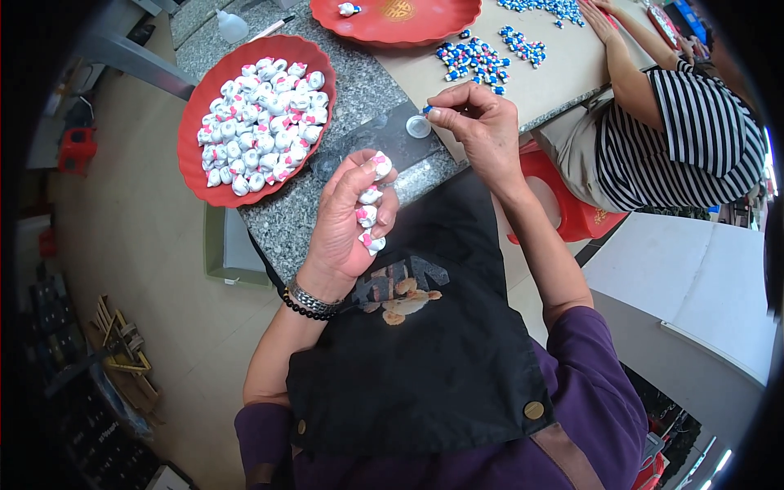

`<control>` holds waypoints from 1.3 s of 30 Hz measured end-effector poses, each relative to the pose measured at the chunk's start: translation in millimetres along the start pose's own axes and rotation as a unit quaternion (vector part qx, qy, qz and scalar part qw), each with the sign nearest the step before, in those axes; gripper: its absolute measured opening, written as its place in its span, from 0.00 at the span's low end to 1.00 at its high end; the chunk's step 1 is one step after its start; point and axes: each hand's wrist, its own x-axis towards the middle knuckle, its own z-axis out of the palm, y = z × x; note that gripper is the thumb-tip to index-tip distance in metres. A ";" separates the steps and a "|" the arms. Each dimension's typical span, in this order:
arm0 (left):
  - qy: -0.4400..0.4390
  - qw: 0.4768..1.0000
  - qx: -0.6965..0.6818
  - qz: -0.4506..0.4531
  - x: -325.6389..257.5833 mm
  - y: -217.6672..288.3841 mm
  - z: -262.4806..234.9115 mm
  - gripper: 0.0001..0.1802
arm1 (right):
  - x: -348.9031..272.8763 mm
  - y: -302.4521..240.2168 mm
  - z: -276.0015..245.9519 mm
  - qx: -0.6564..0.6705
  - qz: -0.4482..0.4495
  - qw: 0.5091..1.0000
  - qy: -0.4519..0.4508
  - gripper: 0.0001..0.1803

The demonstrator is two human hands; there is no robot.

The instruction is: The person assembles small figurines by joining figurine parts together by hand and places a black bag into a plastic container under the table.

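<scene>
My left hand (333, 224) is curled palm up around several white figurine heads (367, 216) with pink bows, lined up along its fingers. Between the thumb and fingertips of my right hand (483, 135) is a small blue figurine body (427, 110). Just below those fingertips stands a little round clear dish (418, 126) with whitish contents, on a dark mat (384, 139). To the left of my left hand, a scalloped red tray (190, 155) carries a heap of similar white heads (261, 122).
Beyond lies a second red tray (367, 31) with one figurine (349, 9). Clusters of blue pieces (472, 61) cover part of a tan board (563, 61). A squeeze bottle (232, 26) and a pen (272, 28) lie far left. A co-worker in stripes (678, 131) sits at right.
</scene>
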 end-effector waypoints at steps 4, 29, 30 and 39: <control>-0.009 1.000 -0.016 0.001 0.5 2.3 0.9 0.16 | -1.7 0.6 0.5 -0.038 -0.079 0.996 -0.004 0.06; 0.001 0.995 0.077 0.062 12.3 -8.3 12.7 0.18 | -21.0 -20.2 11.7 0.189 0.091 0.977 0.045 0.06; 0.003 0.994 0.082 0.072 11.9 -9.6 13.1 0.18 | -22.7 -22.1 14.3 0.211 0.106 0.971 0.042 0.06; 0.003 0.973 0.180 0.147 12.3 -12.4 14.6 0.16 | -35.2 -26.0 29.4 0.284 0.078 0.956 -0.004 0.06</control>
